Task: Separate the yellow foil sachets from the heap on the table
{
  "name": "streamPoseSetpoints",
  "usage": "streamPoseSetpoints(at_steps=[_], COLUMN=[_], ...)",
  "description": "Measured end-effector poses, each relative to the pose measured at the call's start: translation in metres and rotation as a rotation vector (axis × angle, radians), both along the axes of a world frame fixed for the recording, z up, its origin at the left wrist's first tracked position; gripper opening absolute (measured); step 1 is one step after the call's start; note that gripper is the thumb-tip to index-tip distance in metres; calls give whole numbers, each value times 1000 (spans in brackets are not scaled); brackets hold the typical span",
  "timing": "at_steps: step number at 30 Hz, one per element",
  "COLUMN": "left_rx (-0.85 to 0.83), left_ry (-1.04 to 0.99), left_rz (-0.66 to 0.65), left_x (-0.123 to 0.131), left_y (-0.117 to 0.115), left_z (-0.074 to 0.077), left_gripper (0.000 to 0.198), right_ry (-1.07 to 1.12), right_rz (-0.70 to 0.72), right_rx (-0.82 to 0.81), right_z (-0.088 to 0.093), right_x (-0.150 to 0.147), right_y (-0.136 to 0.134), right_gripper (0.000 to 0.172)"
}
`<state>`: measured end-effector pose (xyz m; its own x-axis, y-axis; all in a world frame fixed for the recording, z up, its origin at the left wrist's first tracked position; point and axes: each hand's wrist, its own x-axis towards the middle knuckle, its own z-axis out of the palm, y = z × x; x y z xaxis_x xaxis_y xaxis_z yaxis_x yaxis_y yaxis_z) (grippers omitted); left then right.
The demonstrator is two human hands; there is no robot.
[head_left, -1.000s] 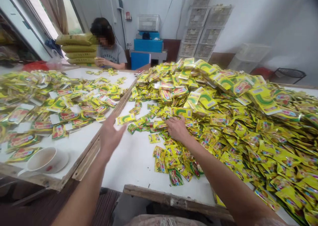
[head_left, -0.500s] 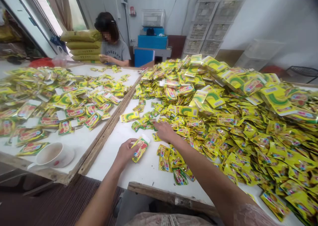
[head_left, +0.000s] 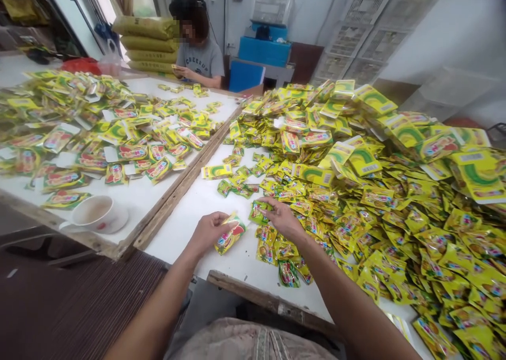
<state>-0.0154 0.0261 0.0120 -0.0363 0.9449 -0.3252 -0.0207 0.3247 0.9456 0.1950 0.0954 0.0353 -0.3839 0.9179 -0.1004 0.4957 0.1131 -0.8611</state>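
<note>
My left hand (head_left: 207, 234) grips a small yellow carton (head_left: 231, 237) with red and green print, held tilted just above the white table (head_left: 190, 212). To its right, my right hand (head_left: 281, 217) is closed on a green and yellow sachet (head_left: 259, 212), pinched at the fingertips. A gap separates the sachet from the carton. Below my right hand lie several loose yellow sachets (head_left: 266, 246) and a green sachet (head_left: 288, 274). Beyond both hands are more green sachets (head_left: 239, 178) and a flat yellow carton (head_left: 216, 172).
A large heap of yellow sachets (head_left: 375, 217) with cartons (head_left: 316, 138) on top fills the right side. Across a wooden strip (head_left: 185, 178), cartons (head_left: 130, 152) cover the left table, near a cup (head_left: 93, 212). At the far side sits another person (head_left: 200, 54), hands raised around something small.
My right hand has drawn back from the green sachets towards me, now with one in its fingers. The carton in my left hand has turned slightly. The camera view has tilted down.
</note>
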Motion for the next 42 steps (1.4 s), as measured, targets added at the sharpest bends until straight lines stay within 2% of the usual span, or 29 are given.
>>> streamPoseSetpoints(at_steps=[5,9,13,15,18,20,24,26,28,30,32,34,37,40,42], left_rx=[-31,-63,-69,-53,-22,-27,-96,-105,-94,-84,-83,-81,-81,-75,-62], left_ry=[-173,-186,-248,-235,-161,-158,-249,-264,-264,-262,-251,-222,-159,-158,-201], left_rz=[-71,-70,-59,-95,-166,-173,-113,-51,13,63,80,81,83,38,-14], left_x=[7,10,12,13,14,15,17,16,14,12,8,5,4,6,7], left_y=[-6,-9,-10,-11,-13,-13,-12,-9,-7,-5,-5,-5,-5,-5,-6], left_z=[12,9,6,5,1,-3,-3,0,4,6,6,5,4,6,9], left_gripper=[39,40,42,40,37,37,43,47,49,50,50,48,46,45,44], right_ry=[44,12,26,-16,-103,-117,-132,-272,-471,-600,-638,-609,-366,-81,-31], right_rz=[75,158,181,213,227,199,42,-52,-27,66,110,68,-9,65,142], right_rx=[-72,-93,-217,-230,-164,-102,22,140,258,306,302,286,205,75,36], right_z=[-2,7,21,23,17,11,3,1,-1,-5,-8,-8,-2,9,13], right_x=[-6,-4,-1,-2,-5,-6,-3,-4,-7,-10,-12,-10,-3,-2,-5], right_y=[-12,-11,-8,-11,-18,-22,-12,1,13,21,22,19,10,3,0], right_gripper=[29,26,30,25,11,10,24,31,39,44,36,24,25,28,26])
